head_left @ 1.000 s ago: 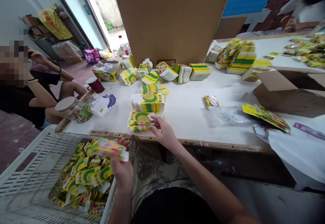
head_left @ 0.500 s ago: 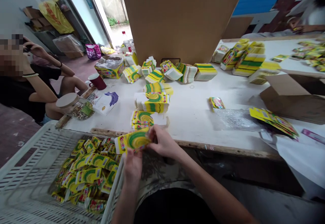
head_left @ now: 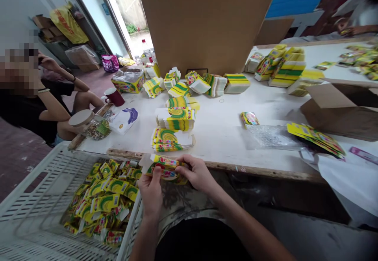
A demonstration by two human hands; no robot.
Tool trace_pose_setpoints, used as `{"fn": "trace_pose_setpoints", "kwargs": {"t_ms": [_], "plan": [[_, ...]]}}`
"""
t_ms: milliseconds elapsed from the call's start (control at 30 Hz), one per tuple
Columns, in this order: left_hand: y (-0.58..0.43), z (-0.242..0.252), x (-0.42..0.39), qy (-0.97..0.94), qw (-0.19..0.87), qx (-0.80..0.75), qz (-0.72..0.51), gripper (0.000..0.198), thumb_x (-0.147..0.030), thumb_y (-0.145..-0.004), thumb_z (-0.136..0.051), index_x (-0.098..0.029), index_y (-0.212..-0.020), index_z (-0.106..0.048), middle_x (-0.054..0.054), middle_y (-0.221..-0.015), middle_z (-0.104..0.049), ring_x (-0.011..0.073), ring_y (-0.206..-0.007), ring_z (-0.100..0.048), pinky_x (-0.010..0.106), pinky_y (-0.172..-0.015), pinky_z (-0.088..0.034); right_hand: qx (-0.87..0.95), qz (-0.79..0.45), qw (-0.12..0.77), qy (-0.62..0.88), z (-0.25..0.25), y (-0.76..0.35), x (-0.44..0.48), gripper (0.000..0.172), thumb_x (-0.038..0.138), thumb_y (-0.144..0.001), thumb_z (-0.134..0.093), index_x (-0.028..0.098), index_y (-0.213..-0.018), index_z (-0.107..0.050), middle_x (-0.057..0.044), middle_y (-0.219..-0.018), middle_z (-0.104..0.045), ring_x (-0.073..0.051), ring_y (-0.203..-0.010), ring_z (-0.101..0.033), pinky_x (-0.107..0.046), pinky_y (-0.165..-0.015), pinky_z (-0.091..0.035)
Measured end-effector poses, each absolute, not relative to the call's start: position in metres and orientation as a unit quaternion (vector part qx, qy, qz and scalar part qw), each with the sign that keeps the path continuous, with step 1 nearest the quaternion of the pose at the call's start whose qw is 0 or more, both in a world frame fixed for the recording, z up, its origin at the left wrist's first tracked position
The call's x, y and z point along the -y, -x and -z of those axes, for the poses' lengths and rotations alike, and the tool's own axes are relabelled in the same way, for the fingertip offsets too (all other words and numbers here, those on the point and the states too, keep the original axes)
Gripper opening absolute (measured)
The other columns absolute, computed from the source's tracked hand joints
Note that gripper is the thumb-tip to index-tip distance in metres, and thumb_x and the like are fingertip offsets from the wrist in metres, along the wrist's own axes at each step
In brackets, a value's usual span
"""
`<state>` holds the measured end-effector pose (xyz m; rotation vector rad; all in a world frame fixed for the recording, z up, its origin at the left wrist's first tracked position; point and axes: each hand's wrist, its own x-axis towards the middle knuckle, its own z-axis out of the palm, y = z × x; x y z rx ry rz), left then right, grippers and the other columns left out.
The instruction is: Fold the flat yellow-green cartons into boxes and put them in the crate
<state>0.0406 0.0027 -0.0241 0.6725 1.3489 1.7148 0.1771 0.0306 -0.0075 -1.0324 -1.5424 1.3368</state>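
- Head view: carton (head_left: 165, 167) is now pinched between both hands, just below the table edge (head_left: 265, 171), over my lap.
- Half a second back it faced me flat, green swirl showing; now it's turned edge-up and looks partly squeezed open. I judge I'm mid-fold on this one.
- A second back the left hand was over the crate with another piece and the right was on the flat stack; both have since come together on the one carton.
- Left hand (head_left: 151, 190) grips the carton's lower left from beneath, thumb on top, fingers closed on it.
- Right hand (head_left: 198, 174) pinches its right end, fingers curled over the top edge.
- Flat stack (head_left: 169, 139) lies on the table just beyond the hands, untouched now; a taller stack (head_left: 177, 118) sits behind it.
- Crate (head_left: 35, 190) at my left holds a heap of folded cartons (head_left: 103, 202), near the left hand.
- Farther out: jar (head_left: 88, 125), red cup (head_left: 113, 96), plastic bag (head_left: 270, 136), brown box (head_left: 339, 109), more stacks at the far edge under a cardboard sheet (head_left: 206, 20).
- Another person sits at far left, well apart; someone else's hand shows far right.
- Nothing lies between my hands and the crate or stack.
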Motion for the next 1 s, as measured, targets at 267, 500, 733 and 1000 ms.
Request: {"fn": "trace_pose_setpoints", "kwargs": {"t_ms": [267, 500, 733, 1000], "plan": [[-0.001, -0.010, -0.001, -0.427, 0.580, -0.441, -0.535, 0.098, -0.086, -0.060, -0.046, -0.017, -0.128, -0.052, 0.016, -0.135, -0.051, 0.0339, -0.123, -0.048, 0.045, -0.101, -0.042, 0.796, -0.195, 0.444, 0.361, -0.010, -0.218, -0.036, 0.019, 0.014, -0.088, -0.055, 0.023, -0.092, -0.072, -0.003, -0.083, -0.069, -0.018, -0.082, -0.056, -0.033, -0.081, -0.046], [-0.021, -0.014, -0.005, -0.679, 0.376, -0.555, -0.299, 0.067, -0.047, -0.070, -0.073, -0.019, -0.125, -0.045, 0.012, -0.120, -0.061, 0.0293, -0.110, -0.058, 0.042, -0.093, -0.047, 0.785, -0.168, 0.475, 0.360, -0.019, -0.206, -0.020, 0.054, 0.035, -0.084, -0.064, 0.027, -0.134, -0.046, -0.009, -0.143, -0.040, -0.029, -0.135, -0.030, -0.052, -0.115, -0.013], [-0.043, 0.018, 0.004, -0.728, 0.149, -0.596, -0.303, 0.074, -0.044, -0.074, -0.068, -0.016, -0.132, -0.032, 0.016, -0.112, -0.061, 0.0304, -0.096, -0.063, 0.042, -0.078, -0.052, 0.410, -0.714, 0.434, 0.364, -0.002, -0.187, -0.022, 0.046, 0.030, -0.085, -0.054, 0.017, -0.129, -0.053, -0.010, -0.123, -0.062, -0.028, -0.117, -0.055, -0.046, -0.104, -0.039], [-0.039, 0.022, 0.001, -0.731, 0.212, -0.576, -0.296, 0.058, -0.028, -0.072, -0.063, -0.021, -0.121, -0.031, 0.008, -0.098, -0.064, 0.0244, -0.080, -0.065, 0.035, -0.066, -0.052, 0.504, -0.689, 0.393, 0.342, 0.010, -0.190, -0.031, 0.069, 0.058, -0.080, -0.058, 0.016, -0.134, -0.047, -0.012, -0.124, -0.060, -0.029, -0.116, -0.055, -0.046, -0.101, -0.041]]}}
